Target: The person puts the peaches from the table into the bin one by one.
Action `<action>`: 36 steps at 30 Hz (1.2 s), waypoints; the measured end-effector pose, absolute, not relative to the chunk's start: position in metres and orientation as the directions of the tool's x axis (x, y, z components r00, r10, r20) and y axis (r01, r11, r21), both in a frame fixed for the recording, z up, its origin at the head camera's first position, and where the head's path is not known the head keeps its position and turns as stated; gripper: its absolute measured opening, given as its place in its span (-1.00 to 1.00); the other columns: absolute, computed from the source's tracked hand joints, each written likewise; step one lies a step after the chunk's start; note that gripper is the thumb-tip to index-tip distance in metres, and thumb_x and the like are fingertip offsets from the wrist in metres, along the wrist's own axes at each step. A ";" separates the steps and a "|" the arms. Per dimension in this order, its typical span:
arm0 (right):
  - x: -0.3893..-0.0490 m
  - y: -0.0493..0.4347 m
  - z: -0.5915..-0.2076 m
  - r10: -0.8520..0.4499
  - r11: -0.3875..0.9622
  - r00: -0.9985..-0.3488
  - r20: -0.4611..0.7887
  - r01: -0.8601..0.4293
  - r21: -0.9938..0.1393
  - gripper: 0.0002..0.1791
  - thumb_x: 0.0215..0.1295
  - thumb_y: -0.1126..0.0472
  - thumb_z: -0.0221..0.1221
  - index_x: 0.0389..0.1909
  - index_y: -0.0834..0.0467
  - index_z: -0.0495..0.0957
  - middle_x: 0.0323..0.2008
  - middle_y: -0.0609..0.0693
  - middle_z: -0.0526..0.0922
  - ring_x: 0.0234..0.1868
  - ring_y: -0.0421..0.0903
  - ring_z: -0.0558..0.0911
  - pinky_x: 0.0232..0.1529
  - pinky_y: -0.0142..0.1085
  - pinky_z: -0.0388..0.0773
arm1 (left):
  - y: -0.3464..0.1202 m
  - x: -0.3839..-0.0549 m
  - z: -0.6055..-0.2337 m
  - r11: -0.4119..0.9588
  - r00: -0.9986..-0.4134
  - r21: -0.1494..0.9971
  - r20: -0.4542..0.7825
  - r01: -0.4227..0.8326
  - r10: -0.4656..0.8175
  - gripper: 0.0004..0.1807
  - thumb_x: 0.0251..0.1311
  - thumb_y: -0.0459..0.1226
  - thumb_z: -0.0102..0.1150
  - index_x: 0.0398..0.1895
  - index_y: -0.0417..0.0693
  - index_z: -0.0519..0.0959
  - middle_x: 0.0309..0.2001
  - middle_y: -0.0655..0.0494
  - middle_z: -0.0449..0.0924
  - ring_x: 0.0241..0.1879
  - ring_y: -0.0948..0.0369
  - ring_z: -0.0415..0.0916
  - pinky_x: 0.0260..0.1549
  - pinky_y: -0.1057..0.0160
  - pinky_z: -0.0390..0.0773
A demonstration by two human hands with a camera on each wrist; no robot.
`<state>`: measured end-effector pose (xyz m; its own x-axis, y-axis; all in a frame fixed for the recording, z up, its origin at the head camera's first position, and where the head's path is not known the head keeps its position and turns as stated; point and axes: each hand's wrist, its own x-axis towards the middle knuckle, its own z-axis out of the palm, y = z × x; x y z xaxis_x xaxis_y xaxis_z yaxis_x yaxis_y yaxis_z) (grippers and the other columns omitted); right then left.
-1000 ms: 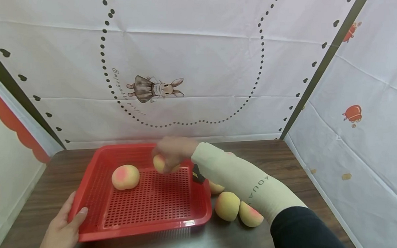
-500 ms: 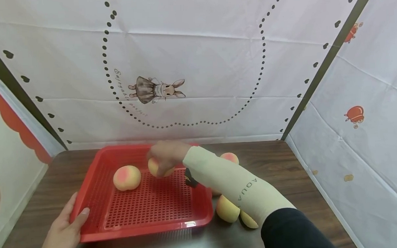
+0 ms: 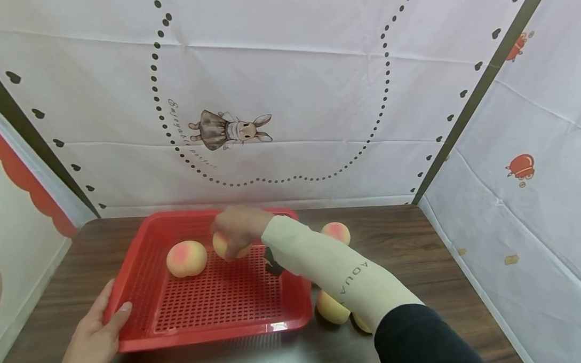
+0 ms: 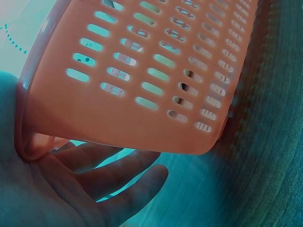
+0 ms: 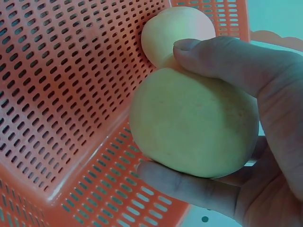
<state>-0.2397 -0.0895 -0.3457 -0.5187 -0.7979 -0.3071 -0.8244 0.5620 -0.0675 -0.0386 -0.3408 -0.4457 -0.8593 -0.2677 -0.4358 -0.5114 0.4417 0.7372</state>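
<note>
A red plastic basket [image 3: 218,312] with a slotted floor stands on the wooden table. Its left rim lies in my left hand [image 3: 94,332], thumb on the inner side; in the left wrist view the fingers [image 4: 120,175] reach under that rim, outside the slotted wall. Over the back part of the basket, my right hand [image 3: 241,226] grips a yellow peach [image 5: 189,123] between thumb and fingers. Another peach [image 3: 186,258], blushed pink, sits in the basket to the left of the held one. Whether the held peach touches the basket floor, I cannot tell.
Right of the basket, a pink-topped peach [image 3: 335,232] lies behind my pale sleeve [image 3: 341,270]. Another peach [image 3: 331,308] lies in front of it, with one more [image 3: 361,323] mostly covered by the arm. A white printed cloth [image 3: 287,96] hangs behind the table.
My right hand has moved a little left over the basket with the peach in its grip. The sleeve now uncovers the rear peach and covers more of the front ones. The left hand keeps its hold.
</note>
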 end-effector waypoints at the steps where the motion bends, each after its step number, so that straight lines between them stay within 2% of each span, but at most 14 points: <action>1: -0.240 -0.090 -0.347 -0.796 0.564 -0.520 -0.309 -0.823 -0.067 -0.57 0.11 -0.01 0.46 0.04 -0.19 0.67 -0.13 -0.29 0.61 -0.10 -0.25 0.53 -0.14 -0.40 0.56 | -0.341 -0.038 -0.446 0.444 -0.861 0.738 -0.434 -0.508 -0.265 -0.04 0.60 0.05 -0.12 0.65 0.11 -0.57 0.53 -0.51 0.03 0.14 -0.16 0.60 -0.02 -0.04 0.78; 7: -0.240 -0.093 -0.355 -0.781 0.588 -0.533 -0.326 -0.803 -0.097 -0.68 0.11 0.02 0.47 -0.10 -0.18 0.65 -0.21 -0.25 0.63 -0.18 -0.22 0.56 -0.18 -0.38 0.58 | -0.340 -0.038 -0.445 0.442 -0.865 0.744 -0.430 -0.501 -0.257 -0.04 0.61 0.04 -0.14 0.65 0.09 -0.57 0.54 -0.51 0.01 0.21 -0.22 0.55 0.01 -0.06 0.76; 12: -0.239 -0.095 -0.360 -0.755 0.624 -0.553 -0.354 -0.772 -0.124 -0.74 0.11 0.09 0.48 -0.25 -0.20 0.61 -0.27 -0.22 0.64 -0.22 -0.19 0.57 -0.20 -0.37 0.57 | -0.340 -0.039 -0.447 0.430 -0.864 0.749 -0.430 -0.504 -0.263 -0.01 0.58 0.07 -0.10 0.65 0.15 -0.58 0.55 -0.49 0.01 0.23 -0.27 0.53 0.01 -0.09 0.76; 18: -0.238 -0.097 -0.370 -0.738 0.637 -0.560 -0.377 -0.763 -0.113 -0.69 0.12 0.08 0.49 -0.16 -0.23 0.61 -0.26 -0.22 0.63 -0.23 -0.20 0.56 -0.21 -0.35 0.58 | -0.337 -0.039 -0.443 0.455 -0.868 0.739 -0.425 -0.497 -0.257 -0.04 0.60 0.04 -0.13 0.65 0.09 -0.58 0.55 -0.51 -0.01 0.27 -0.32 0.47 0.05 -0.14 0.74; 21: -0.238 -0.099 -0.375 -0.730 0.645 -0.566 -0.383 -0.756 -0.111 -0.69 0.10 0.08 0.49 -0.19 -0.24 0.60 -0.29 -0.21 0.63 -0.26 -0.19 0.57 -0.24 -0.34 0.58 | -0.337 -0.038 -0.442 0.461 -0.868 0.735 -0.426 -0.497 -0.257 -0.06 0.61 0.04 -0.16 0.65 0.08 -0.57 0.55 -0.52 -0.02 0.29 -0.33 0.45 0.07 -0.15 0.72; 25: -0.237 -0.100 -0.380 -0.729 0.645 -0.573 -0.375 -0.757 -0.099 -0.69 0.09 0.08 0.50 -0.23 -0.23 0.59 -0.33 -0.20 0.62 -0.30 -0.19 0.56 -0.27 -0.33 0.58 | -0.337 -0.038 -0.442 0.444 -0.862 0.739 -0.432 -0.506 -0.264 -0.06 0.61 0.04 -0.15 0.65 0.10 -0.57 0.55 -0.52 0.00 0.24 -0.27 0.51 0.03 -0.11 0.75; 36: -0.232 -0.101 -0.393 -0.675 0.708 -0.624 -0.393 -0.699 -0.105 -0.61 0.08 0.05 0.56 -0.13 -0.27 0.60 -0.29 -0.24 0.63 -0.23 -0.21 0.59 -0.15 -0.34 0.59 | -0.340 -0.038 -0.441 0.449 -0.869 0.744 -0.422 -0.495 -0.258 -0.07 0.62 0.02 -0.15 0.66 0.07 -0.55 0.53 -0.52 0.03 0.16 -0.15 0.59 0.00 -0.06 0.77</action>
<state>-0.2319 -0.1005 -0.3926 -0.6244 -0.6752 -0.3927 -0.6988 0.7075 -0.1055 -0.0378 -0.3398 -0.4415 -0.8689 -0.2580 -0.4225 -0.4950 0.4491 0.7438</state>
